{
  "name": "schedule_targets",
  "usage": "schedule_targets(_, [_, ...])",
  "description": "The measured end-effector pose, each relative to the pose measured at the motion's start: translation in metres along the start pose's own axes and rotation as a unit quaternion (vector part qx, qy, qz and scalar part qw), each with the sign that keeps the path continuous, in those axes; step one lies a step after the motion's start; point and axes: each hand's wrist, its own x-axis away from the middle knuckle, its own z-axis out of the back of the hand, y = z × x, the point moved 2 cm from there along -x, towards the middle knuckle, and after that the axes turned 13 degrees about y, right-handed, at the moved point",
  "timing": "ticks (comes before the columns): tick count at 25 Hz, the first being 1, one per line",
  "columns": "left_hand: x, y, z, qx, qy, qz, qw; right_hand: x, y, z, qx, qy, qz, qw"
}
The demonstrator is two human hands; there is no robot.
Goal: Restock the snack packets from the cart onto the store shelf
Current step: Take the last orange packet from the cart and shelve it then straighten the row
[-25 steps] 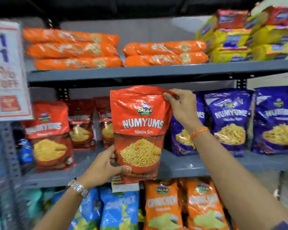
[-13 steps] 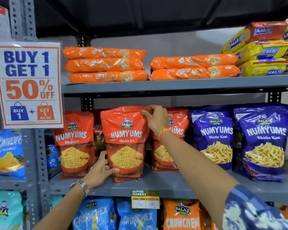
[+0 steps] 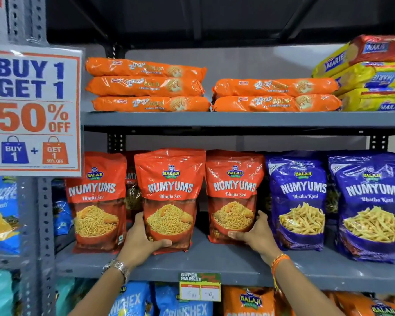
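Three red Numyums Bhujia Sev packets stand upright on the grey middle shelf (image 3: 226,261). My left hand (image 3: 144,240) grips the lower left corner of the middle red packet (image 3: 169,192), thumb across its front. My right hand (image 3: 258,236) holds the lower right corner of the right red packet (image 3: 234,190). The left red packet (image 3: 96,201) stands untouched beside them, with another red packet partly hidden behind. The cart is out of view.
Two purple Numyums packets (image 3: 299,197) stand to the right. Orange biscuit rolls (image 3: 146,86) and yellow Marie packs (image 3: 372,76) fill the upper shelf. A sale sign (image 3: 33,110) hangs on the left upright. Blue and orange Crunchex bags (image 3: 135,302) sit below, behind a price tag (image 3: 200,286).
The red packet went from held in the air to standing on the shelf. My right hand dropped from its top edge to the neighbouring packet's lower corner. The view pulled back.
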Motion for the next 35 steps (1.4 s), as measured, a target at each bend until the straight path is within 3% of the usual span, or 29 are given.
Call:
schedule_targets(11, [0.002, -0.022, 0.001, 0.083, 0.021, 0.011, 0.996, 0.0, 0.007, 0.012, -0.048, -0.129, 0.027, 0.99])
schedule_targets(20, [0.003, -0.023, 0.003, 0.086, 0.009, 0.028, 0.996, 0.019, 0.003, 0.017, -0.005, -0.075, 0.06, 0.995])
schedule_targets(28, [0.005, -0.015, 0.002, 0.09, 0.012, 0.052, 0.994, 0.019, 0.0, 0.022, 0.006, -0.094, 0.053, 0.994])
schedule_targets(30, [0.018, -0.001, 0.002, 0.043, 0.086, 0.062, 0.994, 0.019, 0.003, 0.029, 0.01, -0.106, 0.058, 0.993])
schedule_targets(32, [0.046, 0.02, -0.005, -0.035, 0.229, 0.048, 0.972, 0.018, 0.009, 0.047, 0.005, -0.104, 0.063, 0.993])
schedule_targets(34, [0.085, 0.051, -0.036, 0.003, 0.303, -0.03, 0.952, 0.016, 0.021, 0.084, -0.01, -0.042, 0.08, 0.996])
schedule_targets(35, [0.103, 0.068, -0.056, 0.04, 0.292, -0.079, 0.952, 0.015, 0.027, 0.108, -0.017, 0.027, 0.096, 0.995])
